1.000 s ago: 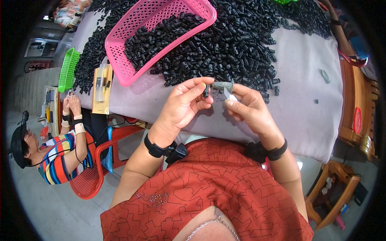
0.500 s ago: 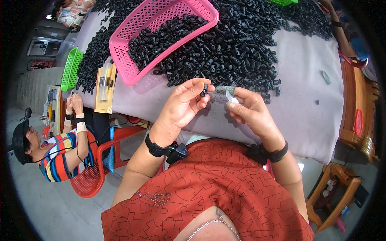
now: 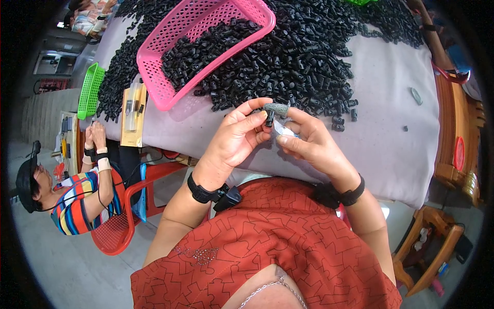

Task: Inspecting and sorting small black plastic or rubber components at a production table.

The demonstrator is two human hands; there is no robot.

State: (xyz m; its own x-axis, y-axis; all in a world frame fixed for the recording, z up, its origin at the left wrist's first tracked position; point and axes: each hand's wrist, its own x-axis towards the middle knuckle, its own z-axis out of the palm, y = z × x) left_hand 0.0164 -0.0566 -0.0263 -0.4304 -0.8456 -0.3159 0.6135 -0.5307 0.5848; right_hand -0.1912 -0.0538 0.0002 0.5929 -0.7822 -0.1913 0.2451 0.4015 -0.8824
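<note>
My left hand (image 3: 239,135) pinches a small black plastic part (image 3: 269,119) between thumb and fingertips. It looks like the many parts in the heap (image 3: 288,67). My right hand (image 3: 311,136) is closed on a whitish, shiny pointed piece (image 3: 284,130) that resembles a small blade; its handle, if any, is hidden. A grey-green, rough-looking sleeve or strip (image 3: 278,109) extends from the right index finger and meets the left fingertips, just above the black part. Both hands are over the table's near edge, close together.
A pink perforated basket (image 3: 206,77) lies tipped, black parts spilling out. Left of it are a green basket (image 3: 90,91) and a yellow card with a clear tube (image 3: 133,116). A co-worker (image 3: 77,198) sits at left. A greenish strip (image 3: 416,96) lies on the grey cloth (image 3: 386,118).
My right hand has moved left toward my left hand. The grey-green strip now reaches the left fingertips, and the whitish piece has come close to the black part.
</note>
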